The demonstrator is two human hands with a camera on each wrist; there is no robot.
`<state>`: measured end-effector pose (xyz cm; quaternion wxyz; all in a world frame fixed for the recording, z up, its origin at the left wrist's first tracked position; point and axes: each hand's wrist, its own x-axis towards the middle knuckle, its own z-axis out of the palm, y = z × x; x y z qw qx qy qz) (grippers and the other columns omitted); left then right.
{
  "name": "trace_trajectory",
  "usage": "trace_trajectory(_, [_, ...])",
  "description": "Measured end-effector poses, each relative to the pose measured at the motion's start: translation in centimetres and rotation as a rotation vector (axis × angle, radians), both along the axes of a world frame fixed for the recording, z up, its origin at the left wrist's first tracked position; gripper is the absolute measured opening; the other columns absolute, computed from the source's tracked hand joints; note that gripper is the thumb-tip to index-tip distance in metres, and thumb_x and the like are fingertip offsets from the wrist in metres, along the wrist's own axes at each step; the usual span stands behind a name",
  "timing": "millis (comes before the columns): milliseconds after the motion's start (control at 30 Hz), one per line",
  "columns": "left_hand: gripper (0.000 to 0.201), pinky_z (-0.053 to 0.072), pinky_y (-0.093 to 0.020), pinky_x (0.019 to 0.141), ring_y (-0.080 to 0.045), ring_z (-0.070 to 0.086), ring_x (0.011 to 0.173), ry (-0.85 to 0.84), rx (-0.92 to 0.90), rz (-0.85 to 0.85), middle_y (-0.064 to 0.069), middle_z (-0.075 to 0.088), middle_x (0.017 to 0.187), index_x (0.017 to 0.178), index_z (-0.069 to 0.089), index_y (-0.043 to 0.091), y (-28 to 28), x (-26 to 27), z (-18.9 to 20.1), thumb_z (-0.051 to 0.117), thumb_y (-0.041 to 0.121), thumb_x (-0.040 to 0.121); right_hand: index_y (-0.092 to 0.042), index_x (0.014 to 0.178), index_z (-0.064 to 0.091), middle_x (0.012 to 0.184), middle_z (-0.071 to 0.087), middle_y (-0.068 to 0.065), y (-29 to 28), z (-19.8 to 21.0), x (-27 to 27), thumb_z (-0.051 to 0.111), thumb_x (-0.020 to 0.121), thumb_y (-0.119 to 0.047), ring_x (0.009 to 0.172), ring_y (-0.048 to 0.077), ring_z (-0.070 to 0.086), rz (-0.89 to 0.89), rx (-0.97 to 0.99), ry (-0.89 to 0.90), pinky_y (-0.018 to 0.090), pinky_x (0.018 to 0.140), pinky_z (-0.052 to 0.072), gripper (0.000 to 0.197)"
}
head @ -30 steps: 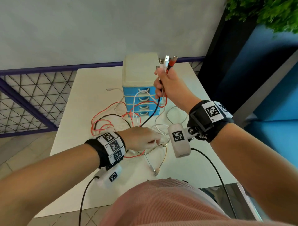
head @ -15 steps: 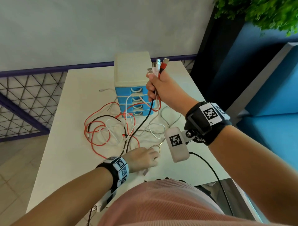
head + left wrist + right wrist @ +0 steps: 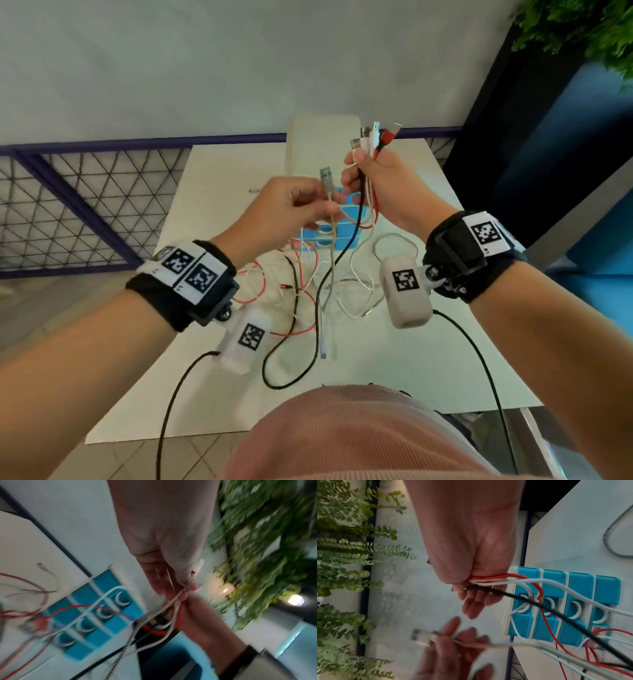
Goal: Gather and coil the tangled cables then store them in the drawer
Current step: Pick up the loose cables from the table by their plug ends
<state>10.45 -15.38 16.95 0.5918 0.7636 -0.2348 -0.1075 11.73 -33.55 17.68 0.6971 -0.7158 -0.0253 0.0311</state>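
Observation:
My right hand (image 3: pixel 356 171) is raised in front of the drawer unit (image 3: pixel 323 144) and grips a bundle of cable ends (image 3: pixel 375 138): red, white and black leads with USB plugs sticking up. In the right wrist view the right hand (image 3: pixel 471 585) closes round those leads (image 3: pixel 489 580). Just to its left, my left hand (image 3: pixel 327 205) pinches a beige braided cable (image 3: pixel 332 253) below its upright USB plug (image 3: pixel 326 176). The left wrist view shows the left hand (image 3: pixel 181 592) pinching that cable. The remaining cable tangle (image 3: pixel 291 291) trails down onto the white table (image 3: pixel 411 359).
The drawer unit has several blue drawers (image 3: pixel 565 601), all closed, with cables draped across their fronts. A mesh railing (image 3: pixel 68 205) runs along the left, a plant (image 3: pixel 582 27) hangs at top right, and blue seating (image 3: pixel 599 274) stands to the right of the table.
My left hand has risen from the table with the beige cable's plug, up beside the right hand. The right hand has kept its bundle raised.

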Motion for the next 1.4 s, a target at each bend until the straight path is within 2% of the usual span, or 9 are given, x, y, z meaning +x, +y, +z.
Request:
trace_trajectory(133, [0.021, 0.056, -0.027, 0.058, -0.010, 0.066, 0.057, -0.116, -0.028, 0.140, 0.007, 0.073, 0.065, 0.094, 0.052, 0.014, -0.2, 1.0, 3.0, 0.070, 0.014, 0.083, 0.001, 0.116, 0.050, 0.091, 0.068, 0.010, 1.3, -0.1, -0.2, 0.035, 0.106, -0.024, 0.086, 0.024, 0.067, 0.052, 0.063, 0.030, 0.045, 0.084, 0.057, 0.032])
trace_trajectory(233, [0.040, 0.054, -0.026, 0.054, -0.012, 0.065, 0.052, -0.088, -0.003, 0.206, -0.001, 0.072, 0.063, 0.088, 0.038, 0.017, -0.5, 1.5, 2.9, 0.076, 0.017, 0.077, -0.010, 0.104, 0.055, 0.095, 0.064, 0.014, 2.3, 0.1, -0.2, 0.036, 0.106, -0.025, 0.084, 0.028, 0.064, 0.086, 0.148, 0.017, 0.052, 0.087, 0.056, 0.025])
trace_trajectory(633, [0.040, 0.056, -0.030, 0.054, -0.012, 0.065, 0.052, -0.037, 0.087, 0.264, -0.006, 0.070, 0.069, 0.091, 0.041, 0.010, -1.0, 2.3, 1.5, 0.077, 0.020, 0.077, -0.012, 0.105, 0.062, 0.104, 0.068, 0.014, 3.2, -0.9, -0.2, 0.042, 0.101, -0.031, 0.083, 0.024, 0.057, 0.066, 0.183, -0.010, 0.031, 0.069, 0.049, 0.028])
trace_trajectory(800, [0.041, 0.057, -0.041, 0.059, -0.014, 0.067, 0.057, -0.199, 0.389, 0.300, 0.002, 0.068, 0.065, 0.079, 0.046, 0.013, -0.9, 2.2, 1.3, 0.075, 0.042, 0.075, -0.011, 0.100, 0.061, 0.100, 0.069, 0.013, 2.9, -1.2, -0.4, 0.039, 0.104, -0.025, 0.089, 0.022, 0.068, 0.058, 0.000, -0.020, 0.042, 0.085, 0.056, 0.026])
trace_trajectory(967, [0.044, 0.029, -0.028, 0.049, -0.015, 0.049, 0.060, -0.500, 0.757, 0.330, 0.007, 0.051, 0.061, 0.070, 0.047, 0.025, -0.4, 0.3, -0.1, 0.035, 0.062, 0.091, -0.013, 0.099, 0.048, 0.087, 0.069, 0.006, 2.4, -0.7, -0.6, 0.034, 0.106, -0.025, 0.072, 0.018, 0.071, -0.083, 0.118, -0.003, 0.035, 0.069, 0.059, 0.020])
trace_trajectory(1100, [0.038, 0.043, -0.027, 0.055, -0.014, 0.058, 0.058, -0.149, 0.815, -0.061, 0.002, 0.059, 0.063, 0.073, 0.056, 0.014, 1.9, -0.1, -4.8, 0.040, 0.038, 0.097, -0.008, 0.102, 0.044, 0.063, 0.048, -0.001, 0.8, -0.4, -0.7, 0.029, 0.107, -0.024, 0.044, 0.012, 0.051, -0.162, 0.050, -0.024, 0.026, 0.047, 0.047, 0.022])
trace_trajectory(1200, [0.024, 0.050, -0.025, 0.063, -0.014, 0.063, 0.078, 0.202, 0.911, -0.381, -0.006, 0.067, 0.094, 0.099, 0.065, 0.014, 2.8, -0.9, -8.5, 0.044, 0.025, 0.096, -0.009, 0.102, 0.045, 0.058, 0.043, -0.005, 0.6, -0.7, -0.7, 0.028, 0.107, -0.025, 0.044, 0.012, 0.045, -0.144, 0.035, -0.034, 0.026, 0.046, 0.045, 0.024])
trace_trajectory(1300, [0.032, 0.055, -0.031, 0.083, -0.017, 0.059, 0.104, 0.524, 0.903, -0.488, 0.003, 0.057, 0.110, 0.126, 0.058, 0.023, 2.5, -2.8, -11.5, 0.044, 0.027, 0.098, -0.009, 0.102, 0.046, 0.057, 0.042, -0.007, 1.0, -0.7, -0.9, 0.029, 0.107, -0.026, 0.045, 0.013, 0.045, -0.112, 0.038, -0.044, 0.026, 0.047, 0.045, 0.024])
trace_trajectory(1400, [0.034, 0.054, -0.030, 0.089, -0.013, 0.057, 0.107, 0.513, 0.881, -0.481, -0.001, 0.057, 0.118, 0.127, 0.057, 0.021, 2.0, -3.8, -13.5, 0.051, 0.028, 0.095, -0.010, 0.101, 0.046, 0.057, 0.042, -0.007, 1.1, -0.5, -1.2, 0.029, 0.107, -0.027, 0.044, 0.012, 0.043, -0.088, 0.021, -0.066, 0.026, 0.048, 0.045, 0.024])
